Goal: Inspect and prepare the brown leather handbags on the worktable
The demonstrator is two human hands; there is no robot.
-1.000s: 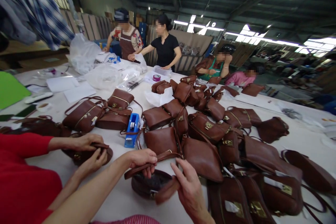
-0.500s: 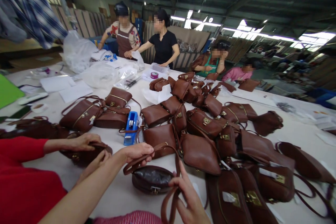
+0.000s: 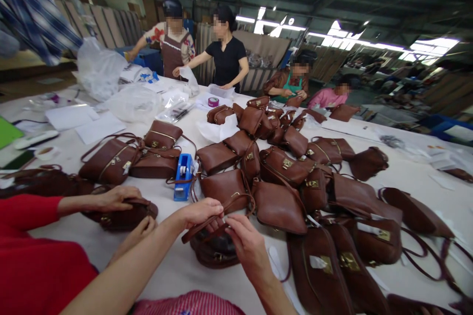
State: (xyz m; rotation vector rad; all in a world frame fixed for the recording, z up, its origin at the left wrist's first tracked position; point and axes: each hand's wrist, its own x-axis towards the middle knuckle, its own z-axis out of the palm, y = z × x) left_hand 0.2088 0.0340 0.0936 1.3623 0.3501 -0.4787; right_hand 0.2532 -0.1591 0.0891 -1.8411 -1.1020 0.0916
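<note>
A small dark brown leather bag lies on the white table just in front of me. My left hand is closed on the bag's brown shoulder strap above the bag. My right hand reaches over the bag from the right, its fingers pinched on the same strap close to my left hand. The bag's top is mostly hidden under both hands.
A person in a red sleeve at my left handles another brown bag. Many brown bags are heaped to the right. A blue tape dispenser stands ahead. Plastic bags and papers lie far left. Several people work at the far side.
My right hand has moved up and left from the bag's lower right to meet my left hand on the strap. The bag's open top is now covered.
</note>
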